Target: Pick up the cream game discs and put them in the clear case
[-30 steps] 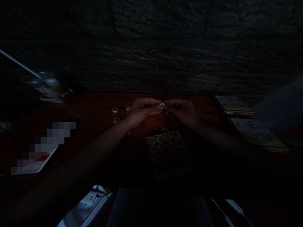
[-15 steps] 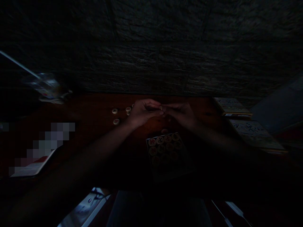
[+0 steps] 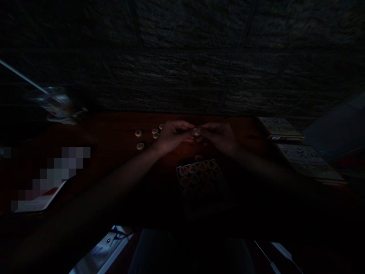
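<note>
In dim light, my left hand (image 3: 175,136) and my right hand (image 3: 218,136) meet above the wooden table, fingertips almost touching. Between them they pinch a small pale round piece, which looks like a Chinese chess piece (image 3: 196,132); its face is not readable. Below the hands lies a box (image 3: 196,209) holding rows of round xiangqi pieces (image 3: 193,168) with red and dark characters. One reddish piece (image 3: 199,157) rests just beyond the box's far edge. Left of my left hand, several loose pieces (image 3: 154,131) lie on the table.
Two flat printed boxes (image 3: 281,127) lie at the right by the stone wall (image 3: 171,72). A clear cup with a straw (image 3: 58,104) stands at the far left. A blurred-out flat item (image 3: 42,199) lies on the left.
My right fingers have curled in closer to the left ones, and the small pale piece shows more clearly between them. The box and the loose pieces stay where they were.
</note>
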### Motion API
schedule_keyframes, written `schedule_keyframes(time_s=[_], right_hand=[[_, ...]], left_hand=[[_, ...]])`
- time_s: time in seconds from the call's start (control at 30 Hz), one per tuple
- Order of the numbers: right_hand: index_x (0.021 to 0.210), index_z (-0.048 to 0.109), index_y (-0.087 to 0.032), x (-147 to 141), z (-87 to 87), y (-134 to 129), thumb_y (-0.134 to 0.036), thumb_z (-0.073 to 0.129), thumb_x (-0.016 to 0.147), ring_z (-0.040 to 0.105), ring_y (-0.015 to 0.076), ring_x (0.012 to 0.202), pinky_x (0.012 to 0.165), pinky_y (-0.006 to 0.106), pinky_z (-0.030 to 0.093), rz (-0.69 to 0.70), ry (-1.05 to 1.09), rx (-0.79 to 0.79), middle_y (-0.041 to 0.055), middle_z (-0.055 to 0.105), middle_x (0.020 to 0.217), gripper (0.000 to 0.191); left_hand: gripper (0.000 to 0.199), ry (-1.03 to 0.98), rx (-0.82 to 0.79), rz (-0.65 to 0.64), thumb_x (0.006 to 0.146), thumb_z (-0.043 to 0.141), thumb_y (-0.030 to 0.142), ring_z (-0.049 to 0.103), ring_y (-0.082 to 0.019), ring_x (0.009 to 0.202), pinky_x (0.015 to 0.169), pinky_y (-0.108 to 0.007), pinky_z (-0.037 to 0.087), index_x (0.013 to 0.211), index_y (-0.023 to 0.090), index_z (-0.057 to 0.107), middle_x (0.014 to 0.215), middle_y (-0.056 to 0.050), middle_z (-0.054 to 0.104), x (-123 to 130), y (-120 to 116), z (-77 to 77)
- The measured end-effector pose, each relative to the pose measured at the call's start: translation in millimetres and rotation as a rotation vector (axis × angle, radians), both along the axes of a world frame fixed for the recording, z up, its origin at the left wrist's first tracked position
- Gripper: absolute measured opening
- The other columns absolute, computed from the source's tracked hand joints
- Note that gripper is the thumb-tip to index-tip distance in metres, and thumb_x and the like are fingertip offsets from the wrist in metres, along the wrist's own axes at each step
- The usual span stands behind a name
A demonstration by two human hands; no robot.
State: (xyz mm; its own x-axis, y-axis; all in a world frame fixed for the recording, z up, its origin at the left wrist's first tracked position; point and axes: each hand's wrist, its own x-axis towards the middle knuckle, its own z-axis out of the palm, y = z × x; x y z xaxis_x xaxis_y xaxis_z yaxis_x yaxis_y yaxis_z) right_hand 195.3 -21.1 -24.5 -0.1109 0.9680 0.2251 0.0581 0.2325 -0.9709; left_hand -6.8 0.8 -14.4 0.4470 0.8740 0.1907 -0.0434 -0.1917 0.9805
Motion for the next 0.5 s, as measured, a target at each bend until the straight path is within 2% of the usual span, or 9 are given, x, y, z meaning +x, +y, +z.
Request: schedule_keyframes(time_s=[0.17,0.37,0.5], right_hand=[[0.102,0.085,-0.023,3.0,-3.5,3.4,-0.049,0.091,0.075,0.078,0.0195,0.073,0.062,0.030,0.062,0.032,-0.008,0.008,0.0054,0.084,0.085,0.039],[0.102,0.084,-0.023,3.5,-6.1,3.5,-0.046,0.092,0.075,0.074,0.0160,0.068,0.062,0.028,0.059,0.035,-0.017,0.035,0.0039,0.083,0.085,0.036],[0.098,0.083,-0.020,2.3,-5.1,2.2,-0.046,0.095,0.072,0.073,0.0155,0.067,0.060,0.026,0.057,0.042,0.013,0.026,0.0046,0.083,0.084,0.039]], left_hand=[[0.028,-0.013,-0.027,0.009,0.080,0.086,0.031,0.078,-0.019,0.081,0.081,-0.036,0.067,0.101,0.013,0.079,0.095,-0.010,0.082,-1.6,1.5,-1.2],[0.029,-0.005,0.027,-0.001,0.071,0.090,0.020,0.077,-0.018,0.077,0.075,-0.032,0.066,0.096,0.013,0.078,0.089,-0.008,0.081,-1.7,1.9,-0.9],[0.027,0.021,0.114,0.006,0.073,0.089,0.022,0.077,-0.019,0.074,0.071,-0.032,0.065,0.096,0.013,0.077,0.087,-0.008,0.081,-1.3,0.6,0.8]])
